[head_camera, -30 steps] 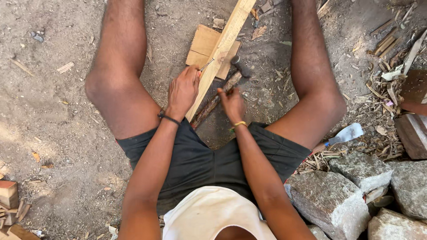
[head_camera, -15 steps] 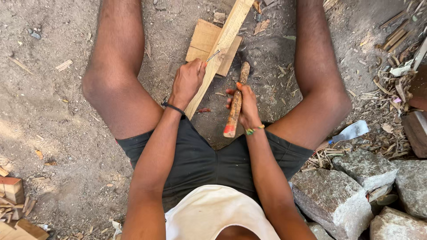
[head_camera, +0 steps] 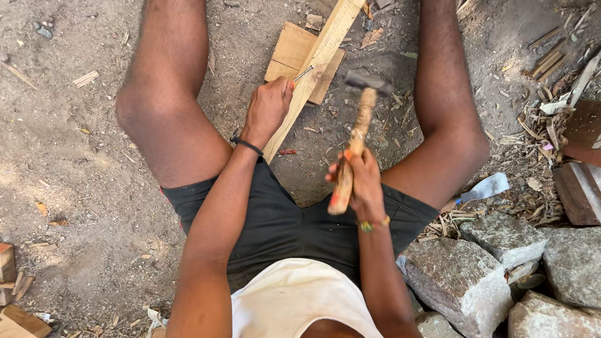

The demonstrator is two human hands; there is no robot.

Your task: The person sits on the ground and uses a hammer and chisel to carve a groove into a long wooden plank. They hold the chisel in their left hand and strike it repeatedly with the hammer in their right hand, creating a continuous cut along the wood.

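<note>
Hammer: wooden handle, dark metal head at 12 o'clock of the handle, raised above the ground between the person's legs, head just right of the wooden strip.
Surface: bare packed dirt, littered with wood chips — outdoors, no walls in view.
Surroundings: rough grey stones at 4 o'clock; a heap of scrap sticks at 2 o'clock; wood offcuts at 8 o'clock.
Wooden strip: long pale slat, running from the left hand toward 1 o'clock, lying across a flat board on the dirt.
Left hand: fingers curled and pinched on a thin nail — its tip set against the strip; heel of the hand rests beside the strip's lower end.
Right hand: fingers clenched fully around the lower handle of the hammer, thumb along the wood.
Wrists: dark band on the left, beaded bracelet on the right.
</note>
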